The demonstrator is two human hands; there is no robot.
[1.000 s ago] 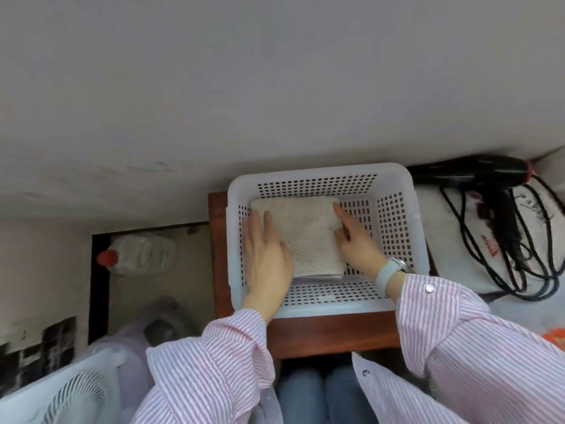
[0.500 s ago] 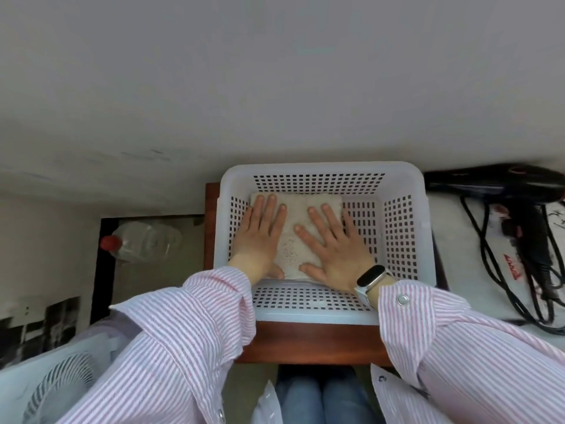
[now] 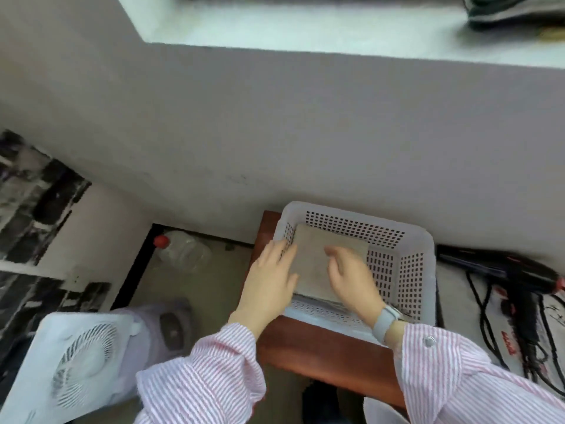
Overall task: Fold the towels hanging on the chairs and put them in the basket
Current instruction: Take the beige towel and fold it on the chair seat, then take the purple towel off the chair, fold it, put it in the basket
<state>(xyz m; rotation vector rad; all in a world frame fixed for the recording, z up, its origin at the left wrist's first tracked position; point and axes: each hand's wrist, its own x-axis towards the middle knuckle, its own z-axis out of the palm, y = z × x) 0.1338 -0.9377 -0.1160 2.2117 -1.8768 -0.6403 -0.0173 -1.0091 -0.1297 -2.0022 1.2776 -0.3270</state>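
Folded towel (image 3: 318, 258) is lying flat in the white basket (image 3: 422, 240) on the desk (image 3: 321, 350), long axis running toward the wall. Both hands are hovering over it: left hand (image 3: 272, 280) at its left edge, fingers relaxed; right hand (image 3: 351, 276) above its middle, fingers loosely curled, gripping nothing.

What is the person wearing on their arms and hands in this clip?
Both arms are in loose white shirt sleeves with thin pink stripes; the right cuff has a round silver snap. The right hand has a pale grey watch at the wrist. The left hand is bare, no rings visible.
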